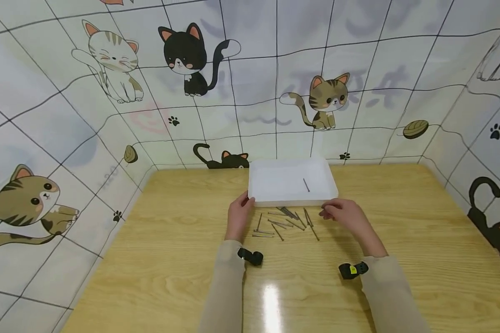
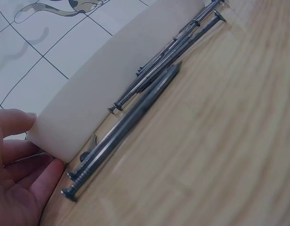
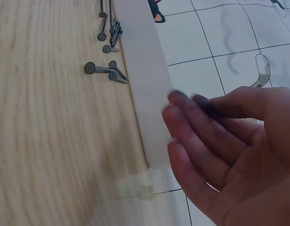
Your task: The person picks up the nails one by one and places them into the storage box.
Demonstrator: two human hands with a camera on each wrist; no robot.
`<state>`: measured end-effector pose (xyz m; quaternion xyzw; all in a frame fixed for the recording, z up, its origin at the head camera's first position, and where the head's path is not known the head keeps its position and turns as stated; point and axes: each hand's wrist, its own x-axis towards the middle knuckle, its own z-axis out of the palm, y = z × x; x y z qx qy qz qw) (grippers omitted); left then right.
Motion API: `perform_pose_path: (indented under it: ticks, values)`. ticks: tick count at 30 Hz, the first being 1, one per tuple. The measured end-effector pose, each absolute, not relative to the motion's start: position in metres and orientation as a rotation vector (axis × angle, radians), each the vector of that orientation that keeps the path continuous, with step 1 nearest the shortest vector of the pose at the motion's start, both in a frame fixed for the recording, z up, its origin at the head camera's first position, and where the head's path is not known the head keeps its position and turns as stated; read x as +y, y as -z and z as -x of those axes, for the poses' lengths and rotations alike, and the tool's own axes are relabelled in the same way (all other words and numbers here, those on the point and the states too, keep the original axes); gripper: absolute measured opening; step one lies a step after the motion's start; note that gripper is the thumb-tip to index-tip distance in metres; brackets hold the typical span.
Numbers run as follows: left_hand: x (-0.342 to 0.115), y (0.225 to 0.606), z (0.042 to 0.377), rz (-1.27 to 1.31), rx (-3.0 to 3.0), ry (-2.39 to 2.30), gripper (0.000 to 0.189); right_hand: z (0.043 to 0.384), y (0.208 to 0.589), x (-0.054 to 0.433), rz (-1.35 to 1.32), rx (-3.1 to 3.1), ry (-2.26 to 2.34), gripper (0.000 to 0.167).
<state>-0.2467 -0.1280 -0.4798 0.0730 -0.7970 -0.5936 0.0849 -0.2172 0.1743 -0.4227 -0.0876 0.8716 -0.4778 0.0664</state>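
Note:
A white shallow tray [image 1: 291,203] stands at the back of the table. At its front left corner, my left hand [image 1: 238,216] grips the wall, thumb over the edge and fingers below, as the left wrist view shows. My right hand [image 1: 345,215] is by the front right corner. Its fingers [image 3: 196,127] are loosely bent beside the tray wall [image 3: 147,103], with nothing seen held. A single nail [image 1: 306,185] lies inside the tray. In front of it, several loose nails [image 1: 282,232] are scattered on the wood, some [image 2: 121,141] close to the left hand.
The wooden table [image 1: 183,259] runs back to a wall [image 1: 258,83] with printed cats and grid lines. Side walls rise at left and right. A small black camera is strapped to each wrist, over beige sleeves [image 1: 227,282].

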Motion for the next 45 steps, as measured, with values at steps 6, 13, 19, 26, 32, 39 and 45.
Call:
perform_pose_path:
  ticks: [6,13,19,26,32,39,45]
  values:
    - [-0.129,0.483,0.247,-0.198,-2.337,1.817,0.042,0.215,0.430,0.169,0.282,2.680,1.276,0.036]
    - [-0.128,0.484,0.247,-0.194,-2.351,1.828,0.042,0.217,0.439,0.162,0.198,2.475,1.305,0.053]
    - [-0.130,0.483,0.249,-0.186,-2.342,1.818,0.039,0.219,0.441,0.150,0.199,2.482,1.304,0.047]
    - [-0.130,0.486,0.249,-0.190,-2.336,1.822,0.039,0.211,0.436,0.138,0.188,2.604,1.119,0.040]
    - [-0.130,0.485,0.249,-0.174,-2.334,1.824,0.038,0.207,0.437,0.133,0.253,2.749,0.892,0.034]
    - [-0.130,0.483,0.249,-0.179,-2.343,1.800,0.039,0.206,0.435,0.131,0.318,2.803,0.811,0.012]
    - [-0.130,0.484,0.248,-0.181,-2.342,1.809,0.040,0.206,0.430,0.129,0.358,2.819,0.717,0.011]
